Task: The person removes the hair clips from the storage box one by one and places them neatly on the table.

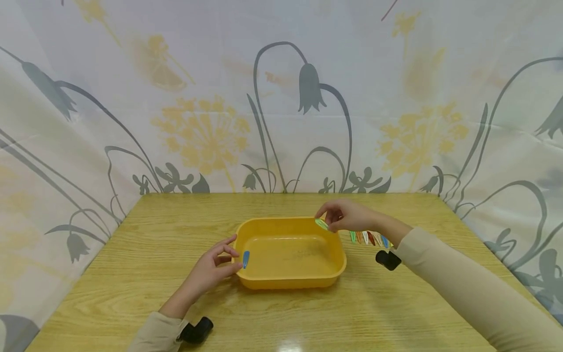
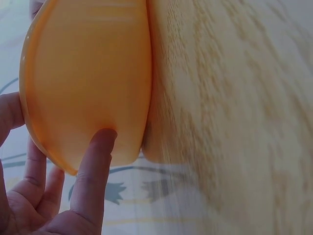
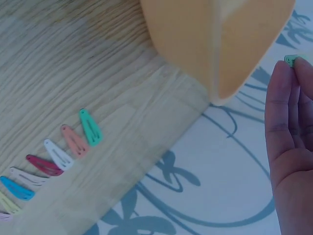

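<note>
Head view: a yellow tub [image 1: 290, 254] sits near the middle of a wooden worktop [image 1: 154, 254], backed by a flower-printed cloth [image 1: 281, 98]. The left hand [image 1: 213, 269] rests at the tub's left end and pinches a blue hair clip [image 1: 246, 258] between thumb and fingertips, right at the rim, so the clip hangs just over the tub's edge. The right hand [image 1: 347, 216] is at the far right corner of the tub and pinches a green hair clip [image 1: 321, 224] over the rim in the same way. A row of coloured hair clips [image 1: 369, 238] lies on the worktop just right of the tub, below the right wrist, within easy reach of that hand. The inside of the tub appears bare.

Left wrist view: the tub's outer wall [image 2: 88, 83] fills the frame, and the left thumb [image 2: 95, 171] presses against it, which suggests the hand steadies itself on the tub; the other fingers are curled behind the rim, and the blue clip is hidden here.

Right wrist view: the right hand's fingers [image 3: 283, 122] lie close together, with the green hair clip [image 3: 290, 59] peeping out at their tips beside the tub's corner [image 3: 230, 49]. The spare clips [image 3: 58, 156] lie side by side along the worktop's edge.
</note>
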The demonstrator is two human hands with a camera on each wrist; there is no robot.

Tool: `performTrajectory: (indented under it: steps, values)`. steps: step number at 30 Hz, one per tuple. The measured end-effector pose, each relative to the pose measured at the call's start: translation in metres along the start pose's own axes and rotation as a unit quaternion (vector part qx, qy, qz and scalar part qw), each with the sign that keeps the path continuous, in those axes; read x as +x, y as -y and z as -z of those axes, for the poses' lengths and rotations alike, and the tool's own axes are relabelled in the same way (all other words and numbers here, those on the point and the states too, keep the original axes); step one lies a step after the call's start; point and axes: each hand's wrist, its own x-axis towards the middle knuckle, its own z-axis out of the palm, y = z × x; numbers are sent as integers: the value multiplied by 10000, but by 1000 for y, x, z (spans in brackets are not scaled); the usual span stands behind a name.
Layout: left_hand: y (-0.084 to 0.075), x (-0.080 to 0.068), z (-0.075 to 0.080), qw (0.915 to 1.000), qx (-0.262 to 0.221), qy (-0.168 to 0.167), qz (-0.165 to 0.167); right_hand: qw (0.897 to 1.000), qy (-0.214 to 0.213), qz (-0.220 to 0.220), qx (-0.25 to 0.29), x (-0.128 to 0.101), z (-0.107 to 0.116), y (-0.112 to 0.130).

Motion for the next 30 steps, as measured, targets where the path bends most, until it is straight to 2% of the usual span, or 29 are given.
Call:
performTrajectory:
  steps: [16, 30]
  values:
    - [-1, 0, 0, 10000, 55, -35, 75, 9992, -379, 35, -140, -27, 5, -24]
    - [-2, 1, 0, 9999, 145, -35, 2, 9971, -688, -176, 275, -57, 7, -48]
